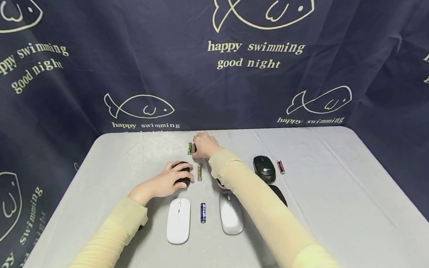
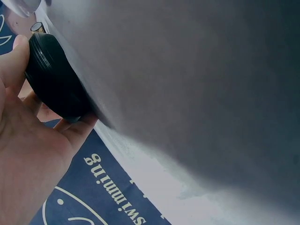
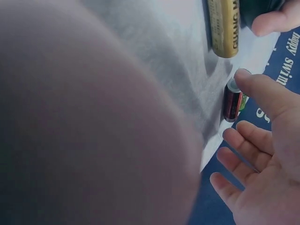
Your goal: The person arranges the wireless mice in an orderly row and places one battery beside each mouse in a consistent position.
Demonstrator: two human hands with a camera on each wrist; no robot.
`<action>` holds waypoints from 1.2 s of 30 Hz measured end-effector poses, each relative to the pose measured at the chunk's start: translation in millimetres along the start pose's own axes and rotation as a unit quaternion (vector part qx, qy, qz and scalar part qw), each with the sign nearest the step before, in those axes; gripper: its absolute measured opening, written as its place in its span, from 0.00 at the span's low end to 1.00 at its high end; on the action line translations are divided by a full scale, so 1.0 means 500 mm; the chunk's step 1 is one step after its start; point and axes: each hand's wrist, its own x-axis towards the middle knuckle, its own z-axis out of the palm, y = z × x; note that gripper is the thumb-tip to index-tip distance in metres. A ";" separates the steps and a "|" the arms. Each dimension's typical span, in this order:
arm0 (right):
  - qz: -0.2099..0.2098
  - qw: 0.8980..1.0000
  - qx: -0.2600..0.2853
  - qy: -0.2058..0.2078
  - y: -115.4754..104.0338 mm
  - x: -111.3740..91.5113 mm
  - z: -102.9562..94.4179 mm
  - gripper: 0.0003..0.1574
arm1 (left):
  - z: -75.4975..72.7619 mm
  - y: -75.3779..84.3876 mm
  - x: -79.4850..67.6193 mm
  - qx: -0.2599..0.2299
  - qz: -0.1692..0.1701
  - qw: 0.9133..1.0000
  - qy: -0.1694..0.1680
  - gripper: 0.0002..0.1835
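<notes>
My left hand [image 1: 169,179] grips a black computer mouse [image 2: 56,77], thumb on one side and fingers on the other. Just right of that mouse lies a gold battery [image 1: 200,173]. At the back of the table my right hand [image 1: 205,145] reaches to a red and black battery [image 3: 231,101]. Its thumb tip overlaps one end of this battery in the right wrist view, while the other fingers stay spread and loosely bent near the other end. A green battery [image 1: 190,148] lies beside the red and black one.
Nearer the front are a white mouse [image 1: 178,221], a blue battery [image 1: 203,212] and a silver mouse [image 1: 230,214]. To the right lie a black mouse [image 1: 264,168], a red battery [image 1: 280,167] and another black mouse [image 1: 278,194], partly behind the right sleeve. A dark blue printed curtain [image 1: 196,89] hangs behind.
</notes>
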 end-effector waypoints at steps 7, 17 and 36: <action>0.000 1.000 -0.021 -0.008 -0.004 0.013 0.006 0.28 | -0.001 0.001 0.001 0.003 0.006 1.000 -0.001 0.12; 0.020 1.000 -0.013 -0.017 -0.012 0.014 0.008 0.28 | 0.002 -0.002 0.002 0.005 0.008 1.000 0.003 0.12; -0.003 0.999 -0.037 0.004 -0.009 0.009 0.003 0.26 | -0.002 0.002 0.000 -0.001 0.006 1.000 -0.001 0.12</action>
